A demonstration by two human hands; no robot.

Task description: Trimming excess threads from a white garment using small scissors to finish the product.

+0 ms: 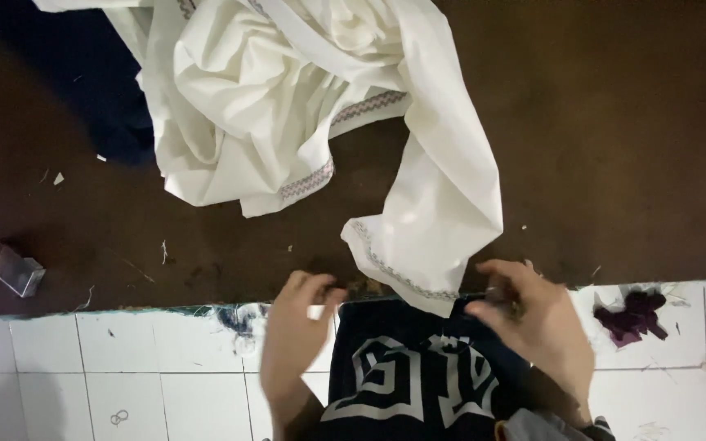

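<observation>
A rumpled white cloth (304,98) with stitched trim lies spread on the brown table (614,139), one corner hanging over the near edge. Just below that corner, the left hand (294,339) and right hand (537,322) hover with fingers curled; whether either pinches anything I cannot tell.

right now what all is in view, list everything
white garment: 1, cream with embroidered trim, heaped on the brown table, one part hanging over the edge
brown table: 1, dark brown, upper part of view
small box: 1, shiny grey, left on the table
dark cloth: 1, navy, under the garment at left
purple scraps: 1 clump, on the tiles at right
tiled floor: white, below
left hand: at the table edge
right hand: fingers curled, blurred
</observation>
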